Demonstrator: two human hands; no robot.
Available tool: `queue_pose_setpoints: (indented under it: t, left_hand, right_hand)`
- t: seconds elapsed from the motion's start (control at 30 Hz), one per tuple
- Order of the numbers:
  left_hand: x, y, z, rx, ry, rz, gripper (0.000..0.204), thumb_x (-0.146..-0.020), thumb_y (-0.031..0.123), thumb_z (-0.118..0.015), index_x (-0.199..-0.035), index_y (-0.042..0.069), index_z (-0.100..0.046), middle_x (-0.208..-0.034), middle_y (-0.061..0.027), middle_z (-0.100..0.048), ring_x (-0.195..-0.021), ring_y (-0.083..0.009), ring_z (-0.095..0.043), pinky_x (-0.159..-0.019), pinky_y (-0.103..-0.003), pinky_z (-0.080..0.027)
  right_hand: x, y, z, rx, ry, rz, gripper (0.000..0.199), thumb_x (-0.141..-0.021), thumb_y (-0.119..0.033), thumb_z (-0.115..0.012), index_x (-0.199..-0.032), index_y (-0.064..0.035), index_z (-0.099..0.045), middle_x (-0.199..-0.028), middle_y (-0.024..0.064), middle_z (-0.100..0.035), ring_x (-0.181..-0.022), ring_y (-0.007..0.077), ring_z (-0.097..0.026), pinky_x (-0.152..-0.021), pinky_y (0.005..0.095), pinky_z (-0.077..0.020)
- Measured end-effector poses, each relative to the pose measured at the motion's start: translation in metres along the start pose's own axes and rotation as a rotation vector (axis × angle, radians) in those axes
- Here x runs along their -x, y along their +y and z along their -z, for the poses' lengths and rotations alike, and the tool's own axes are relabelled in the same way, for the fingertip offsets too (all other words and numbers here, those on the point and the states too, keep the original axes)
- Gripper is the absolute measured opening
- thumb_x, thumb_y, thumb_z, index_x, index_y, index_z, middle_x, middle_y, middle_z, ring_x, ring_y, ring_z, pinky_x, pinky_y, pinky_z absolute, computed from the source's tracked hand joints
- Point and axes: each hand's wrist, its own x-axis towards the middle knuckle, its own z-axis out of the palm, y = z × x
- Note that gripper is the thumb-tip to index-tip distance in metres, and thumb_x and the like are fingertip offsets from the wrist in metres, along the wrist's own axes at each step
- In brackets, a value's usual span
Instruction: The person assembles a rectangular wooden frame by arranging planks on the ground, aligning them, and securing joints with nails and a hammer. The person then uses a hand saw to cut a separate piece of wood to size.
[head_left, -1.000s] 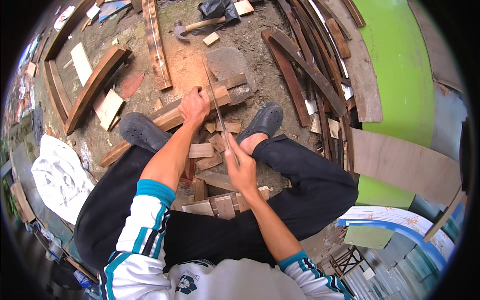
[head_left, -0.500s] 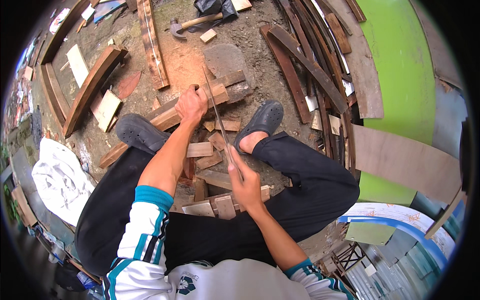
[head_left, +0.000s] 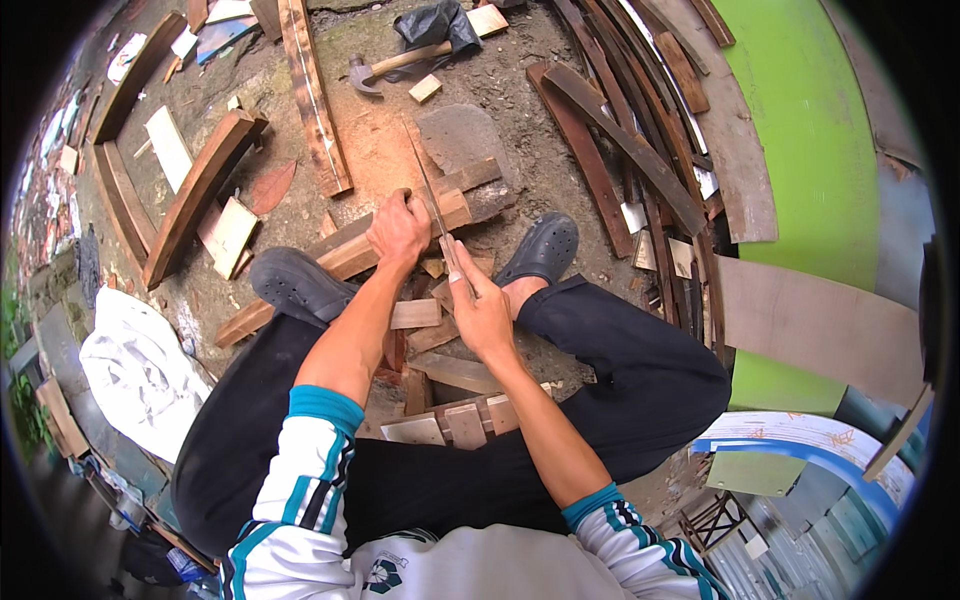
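Observation:
My right hand [head_left: 482, 312] is wrapped round the handle end of a handsaw [head_left: 432, 190], whose narrow blade points away from me. The blade crosses a wooden beam [head_left: 352, 259] near its right end. My left hand [head_left: 400, 230] is closed over that beam, just left of the blade, holding it down. The beam lies slanted over another piece of wood [head_left: 474, 178], and my left clog [head_left: 296, 285] rests against it. Several short wood offcuts [head_left: 415, 314] lie between my legs, close to my right hand. Sawdust [head_left: 372, 125] covers the ground beyond the blade.
A claw hammer [head_left: 408, 60] lies beyond the sawdust, beside a black plastic bag [head_left: 438, 28]. Long dark boards [head_left: 640, 150] are piled at the right, near a green panel [head_left: 800, 130]. Curved wood pieces [head_left: 200, 195] and a white cloth [head_left: 140, 370] lie at the left.
My right hand has pushed the saw forward, away from me, and now sits close to the beam. The left hand keeps its grip. The whole view has shifted slightly.

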Motion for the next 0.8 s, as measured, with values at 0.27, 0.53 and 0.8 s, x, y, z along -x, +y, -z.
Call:
queue_pose_setpoints:
  t: [0.27,0.53,0.8]
  left_hand:
    - [0.004,0.006,0.002,-0.023,-0.041,0.028,0.046,-0.092,0.036,-0.048,-0.116,0.004,-0.07,-0.111,-0.0242,-0.07,-0.102,-0.0418,-0.068,-0.089,-0.052,-0.052]
    - [0.012,-0.033,0.007,0.195,0.008,-0.28,0.045,-0.091,0.035,-0.056,-0.126,0.008,-0.064,-0.116,-0.021,-0.069,-0.109,-0.0391,-0.066,-0.095,-0.05,-0.05]
    - [0.035,-0.066,0.047,-0.371,-0.256,-0.352,0.052,-0.083,0.019,-0.069,-0.13,0.01,-0.049,-0.129,-0.0142,-0.061,-0.111,-0.0388,-0.064,-0.088,-0.052,-0.054]
  right_hand:
    - [-0.007,0.021,-0.013,-0.097,0.062,0.19,0.045,-0.101,-0.007,-0.051,-0.143,0.0064,-0.05,-0.139,0.0203,-0.061,-0.127,0.0219,-0.059,-0.106,0.0305,-0.0441]
    - [-0.011,0.029,-0.016,-0.123,0.088,0.197,0.043,-0.098,-0.01,-0.054,-0.14,0.0003,-0.057,-0.13,0.0197,-0.067,-0.12,0.0217,-0.064,-0.101,0.0313,-0.0478]
    - [-0.018,0.033,-0.014,-0.075,0.112,0.214,0.045,-0.096,-0.016,-0.055,-0.139,-0.0021,-0.058,-0.128,0.0215,-0.066,-0.119,0.0322,-0.065,-0.099,0.0368,-0.0498]
